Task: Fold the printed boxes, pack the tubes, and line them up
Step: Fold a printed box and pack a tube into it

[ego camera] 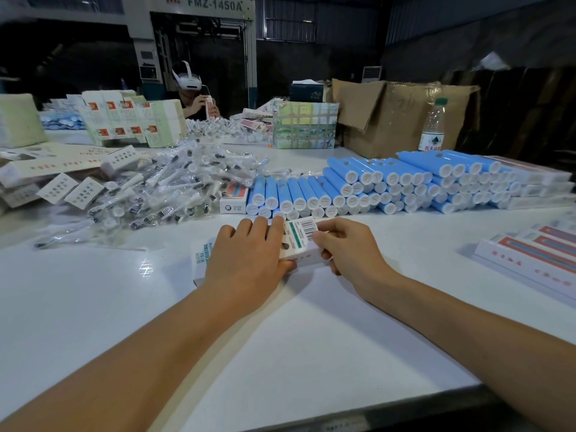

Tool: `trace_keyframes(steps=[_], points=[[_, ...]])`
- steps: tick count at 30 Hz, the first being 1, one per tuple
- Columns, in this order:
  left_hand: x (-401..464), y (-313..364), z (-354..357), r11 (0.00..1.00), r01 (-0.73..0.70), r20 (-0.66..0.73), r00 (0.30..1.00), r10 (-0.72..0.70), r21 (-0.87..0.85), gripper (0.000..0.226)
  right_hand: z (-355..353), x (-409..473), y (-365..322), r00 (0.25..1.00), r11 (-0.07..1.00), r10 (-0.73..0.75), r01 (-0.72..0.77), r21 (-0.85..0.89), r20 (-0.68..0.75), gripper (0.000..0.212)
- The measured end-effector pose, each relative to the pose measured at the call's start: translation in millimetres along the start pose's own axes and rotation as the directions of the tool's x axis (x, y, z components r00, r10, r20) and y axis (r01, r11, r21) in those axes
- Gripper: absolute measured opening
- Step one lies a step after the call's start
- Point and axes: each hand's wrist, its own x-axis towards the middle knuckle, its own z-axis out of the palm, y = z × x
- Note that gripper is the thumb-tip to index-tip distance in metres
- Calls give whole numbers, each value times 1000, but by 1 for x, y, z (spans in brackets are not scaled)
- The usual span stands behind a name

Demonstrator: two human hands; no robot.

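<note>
A white printed box (300, 241) with a barcode and a green stripe lies across the middle of the white table (93, 307). My left hand (249, 257) covers its left part, fingers over the top and thumb under the near edge. My right hand (346, 244) grips its right end, fingers curled round it. Just behind the box, several blue tubes with white caps (374, 185) lie stacked in a long pile. One closed printed box (233, 198) stands at the pile's left end. Finished boxes (536, 254) lie in a row at the right.
A heap of brush heads in clear wrappers (162, 185) fills the left middle. Flat printed cartons (46, 169) lie at far left. A cardboard box (399, 116) and a water bottle (433, 126) stand behind the tubes. A person with a headset (193, 92) sits across the table.
</note>
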Motion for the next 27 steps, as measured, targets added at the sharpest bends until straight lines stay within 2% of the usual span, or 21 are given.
trace_keyframes(steps=[3,7,8,10,11,12,13,14,15,16,17,18,19,20,22,23,24,25,26,27], points=[[0,1,-1,1000,5,-1,1000,-5,0,70,0,-1,0,998,1000,-28,27,16,64,30],[0,1,-3,999,27,-2,1000,-27,-27,68,-1,-1,-4,987,996,-27,13,88,160,33],[0,1,-3,999,37,-2,999,-37,-39,67,0,-1,-3,984,998,-49,41,50,170,31],[1,1,-5,996,64,-7,998,-65,-57,66,1,2,2,975,941,-206,221,-257,84,24],[1,1,-7,995,80,-12,997,-81,-66,67,-1,5,5,951,860,-308,286,-423,16,31],[2,1,-8,992,100,-19,995,-101,-79,67,-2,7,7,919,809,-391,321,-493,-43,46],[3,1,-9,988,121,-24,992,-124,-97,68,-1,8,7,905,822,-415,328,-465,-94,63],[3,1,-10,984,140,-27,989,-144,-115,69,0,10,7,933,903,-332,272,-331,-138,78],[4,2,-10,980,150,-30,987,-155,-129,70,1,13,4,975,984,-166,153,-96,-148,87],[4,3,-10,980,148,-33,988,-154,-134,70,1,13,0,996,979,31,-13,205,-89,88],[3,5,-10,982,135,-35,989,-141,-129,70,2,13,-1,979,853,190,-202,481,73,78],[3,6,-9,986,118,-34,992,-123,-118,71,2,14,-2,939,691,264,-344,636,221,60],[2,7,-8,989,104,-31,994,-108,-109,70,1,16,-1,911,593,291,-412,692,293,39],[2,7,-7,990,95,-25,995,-98,-105,70,1,16,-1,906,564,297,-422,710,302,28],[2,8,-6,991,81,-19,996,-84,-110,68,2,19,1,934,604,269,-352,715,233,24],[2,9,-6,992,71,-22,997,-74,-108,68,4,20,2,958,688,242,-282,669,154,24],[2,10,-6,993,60,-28,998,-64,-104,68,5,19,4,983,823,177,-176,540,51,22],[2,12,-7,994,53,-34,998,-56,-100,68,6,15,5,998,957,45,-29,289,-50,18],[1,13,-8,994,51,-39,998,-55,-95,69,6,11,7,987,992,-129,130,5,-96,16],[0,14,-9,995,54,-45,997,-58,-87,71,8,7,9,957,947,-277,257,-194,-83,17]])
